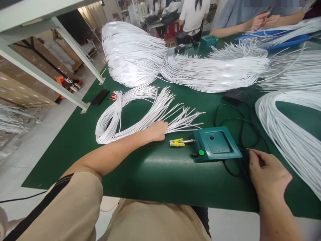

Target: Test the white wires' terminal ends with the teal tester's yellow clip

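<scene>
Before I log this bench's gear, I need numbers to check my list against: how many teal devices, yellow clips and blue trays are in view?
Teal devices: 2
Yellow clip: 1
Blue tray: 1
Total: 4

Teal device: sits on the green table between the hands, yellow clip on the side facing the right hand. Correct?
Not quite. In the head view, the yellow clip is on the side facing the left hand, not the right hand. The teal device does sit on the green table between the hands.
</scene>
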`<state>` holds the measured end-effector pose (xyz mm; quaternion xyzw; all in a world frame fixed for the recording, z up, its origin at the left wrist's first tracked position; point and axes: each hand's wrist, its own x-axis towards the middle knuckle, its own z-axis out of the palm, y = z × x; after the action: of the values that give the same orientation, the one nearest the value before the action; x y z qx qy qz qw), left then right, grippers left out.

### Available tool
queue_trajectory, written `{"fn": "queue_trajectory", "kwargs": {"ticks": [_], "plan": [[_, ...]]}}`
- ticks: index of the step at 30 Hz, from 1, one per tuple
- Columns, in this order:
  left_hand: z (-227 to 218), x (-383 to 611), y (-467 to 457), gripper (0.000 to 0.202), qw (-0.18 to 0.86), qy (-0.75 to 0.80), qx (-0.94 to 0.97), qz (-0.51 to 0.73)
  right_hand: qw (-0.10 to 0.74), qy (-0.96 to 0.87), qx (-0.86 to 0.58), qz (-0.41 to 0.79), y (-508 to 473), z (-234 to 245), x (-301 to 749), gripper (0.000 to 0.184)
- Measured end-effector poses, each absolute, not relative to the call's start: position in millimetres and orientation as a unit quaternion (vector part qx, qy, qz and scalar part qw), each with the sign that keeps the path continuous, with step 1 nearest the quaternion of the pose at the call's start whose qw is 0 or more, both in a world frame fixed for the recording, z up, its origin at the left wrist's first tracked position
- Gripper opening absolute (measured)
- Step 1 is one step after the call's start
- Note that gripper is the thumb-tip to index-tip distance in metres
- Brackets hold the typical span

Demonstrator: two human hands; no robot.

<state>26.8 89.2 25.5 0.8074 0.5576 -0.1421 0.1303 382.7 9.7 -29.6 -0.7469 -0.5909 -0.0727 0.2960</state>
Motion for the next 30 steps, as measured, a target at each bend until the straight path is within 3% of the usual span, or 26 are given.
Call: {"fn": "queue_trajectory", "kwargs": {"ticks": [5,10,11,13,16,19,25,30], "plan": [[23.3,20.6,97.6,0.032,0.146,0.574,0.8,-0.095,0.374,-0.707,-0.596,-0.066,8.7,20.0,344.6,0.029],[48.0,-0.7,104.9,0.021,0.217,0.588,0.779,-0.011,0.156,-0.877,-0.453,0.031,30.9,48.6,320.3,0.076],[57.7,-6.1,104.6,0.019,0.257,0.577,0.775,0.019,0.117,-0.887,-0.445,0.039,37.0,48.5,320.3,0.083],[80.4,-14.4,101.2,0.018,0.443,0.508,0.714,0.188,0.062,-0.902,-0.426,0.041,48.2,45.0,322.2,0.094],[115.2,-17.4,91.7,0.019,0.585,0.413,0.607,0.344,0.013,-0.916,-0.4,0.017,58.4,40.4,322.9,0.102],[133.2,-12.6,85.9,0.021,0.659,0.379,0.493,0.423,-0.009,-0.922,-0.387,-0.003,60.2,44.6,317.4,0.097],[79.8,8.7,86.5,0.018,0.771,0.288,0.315,0.473,-0.05,-0.918,-0.393,-0.002,79.6,54.9,306.8,0.095],[24.0,24.5,78.2,0.019,0.78,0.372,0.202,0.46,-0.063,-0.897,-0.436,0.04,97.5,66.0,297.3,0.094]]}}
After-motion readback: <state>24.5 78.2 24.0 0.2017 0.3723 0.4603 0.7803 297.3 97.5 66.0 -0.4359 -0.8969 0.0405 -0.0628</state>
